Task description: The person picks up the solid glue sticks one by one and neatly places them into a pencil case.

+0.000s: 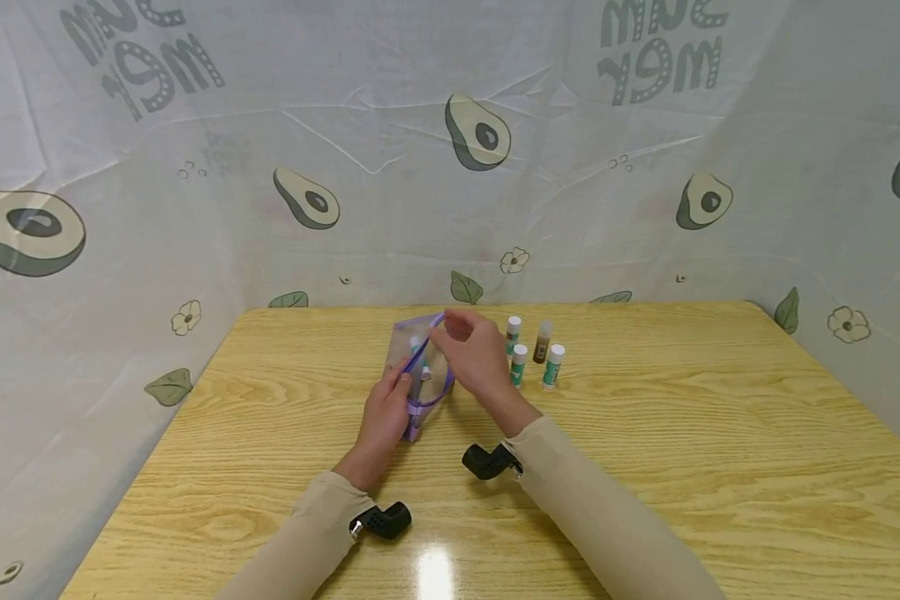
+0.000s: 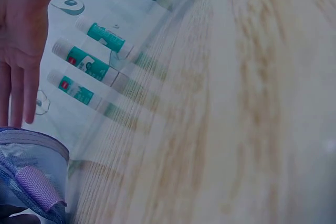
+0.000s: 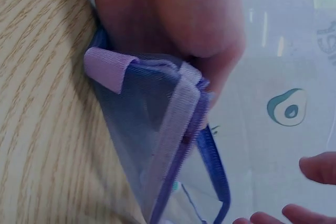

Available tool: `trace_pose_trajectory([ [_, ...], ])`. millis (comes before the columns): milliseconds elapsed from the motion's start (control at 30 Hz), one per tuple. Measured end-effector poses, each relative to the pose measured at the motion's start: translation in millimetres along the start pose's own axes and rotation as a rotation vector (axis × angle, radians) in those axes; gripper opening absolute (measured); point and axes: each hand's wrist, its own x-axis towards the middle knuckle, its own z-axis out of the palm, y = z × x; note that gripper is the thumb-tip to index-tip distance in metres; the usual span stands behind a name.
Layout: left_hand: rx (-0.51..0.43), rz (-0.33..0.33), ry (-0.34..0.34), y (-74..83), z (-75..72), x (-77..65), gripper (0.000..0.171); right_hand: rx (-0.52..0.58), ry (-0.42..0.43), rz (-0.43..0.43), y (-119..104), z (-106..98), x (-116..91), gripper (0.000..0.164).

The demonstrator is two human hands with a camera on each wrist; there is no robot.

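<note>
My left hand grips the near left edge of a see-through mesh zip pouch with purple trim. The pouch mouth stands apart, and a white-capped tube shows inside. In the right wrist view, the left hand is round the pouch's zipped end. My right hand is over the right side of the pouch mouth. Its thumb and fingertips are spread apart in the right wrist view, with nothing seen between them. The left wrist view shows its fingers straight above the pouch.
Just right of the right hand stand several upright glue sticks, including a green-labelled glue stick and a brown tube with a pale cap. The wooden table meets a printed sheet at its back and sides.
</note>
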Motion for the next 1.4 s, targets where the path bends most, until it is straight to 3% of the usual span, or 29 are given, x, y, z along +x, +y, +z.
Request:
trace_pose_trajectory([
  [533,0.004,0.002,0.009,-1.1,-0.1,1.0,0.051,0.096,-0.041,-0.136,-11.5,-18.8,-12.2,0.056],
  [1000,-0.002,0.008,0.021,-2.1,0.0,2.0,0.050,0.126,-0.062,-0.159,-15.9,-29.9,-14.4,0.052],
  [1400,-0.017,-0.004,0.008,-2.2,-0.6,-0.4,0.051,0.126,-0.032,-0.205,-17.9,-45.6,-13.4,0.051],
])
